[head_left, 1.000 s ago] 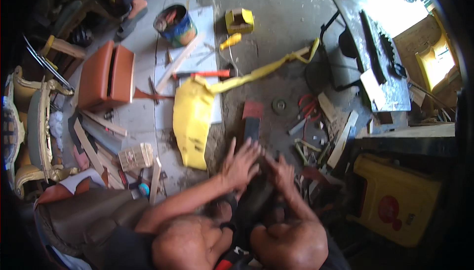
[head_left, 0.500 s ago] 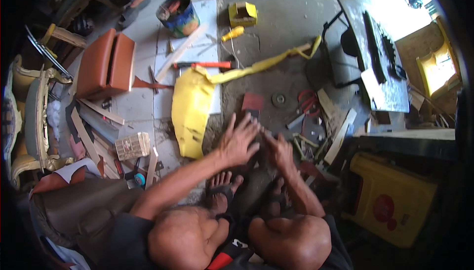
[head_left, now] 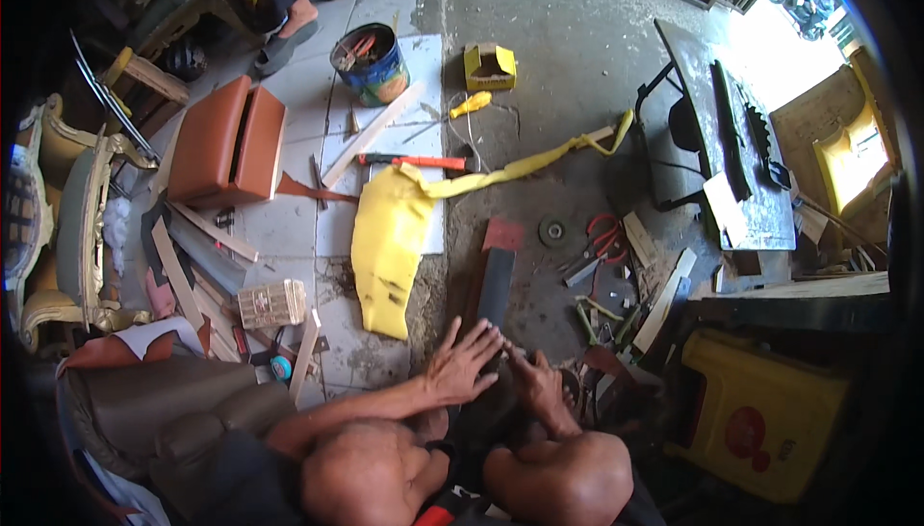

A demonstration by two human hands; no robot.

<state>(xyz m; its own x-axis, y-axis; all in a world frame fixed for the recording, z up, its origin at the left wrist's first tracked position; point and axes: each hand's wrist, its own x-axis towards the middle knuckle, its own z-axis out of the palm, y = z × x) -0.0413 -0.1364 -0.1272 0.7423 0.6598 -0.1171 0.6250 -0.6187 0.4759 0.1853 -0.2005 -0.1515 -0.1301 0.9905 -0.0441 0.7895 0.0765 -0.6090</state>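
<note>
My left hand (head_left: 462, 367) has its fingers stretched and spread over the near end of a dark grey strip (head_left: 496, 281) with a red piece (head_left: 502, 233) at its far end. Just right of it, my right hand (head_left: 534, 382) has curled fingers, index finger toward the left fingertips; what it holds is unclear. A yellow sheet (head_left: 385, 266) with a long yellow band (head_left: 520, 165) lies beyond my left hand. Red-handled scissors (head_left: 604, 237), a round metal disc (head_left: 552, 231) and offcuts (head_left: 664, 300) lie beyond my right hand.
Brown padded box (head_left: 207, 141), paint bucket (head_left: 371, 64), yellow carton (head_left: 489, 66), carved chair frames (head_left: 77, 228) and wood strips (head_left: 178, 276) surround the work. A tilted board table (head_left: 751, 218) and yellow plastic item (head_left: 760, 391) stand right. Another person's foot (head_left: 279, 45) is upper left.
My hands moved forward along the dark strip, then back toward me, so more of the strip now shows. The view has shifted slightly.
</note>
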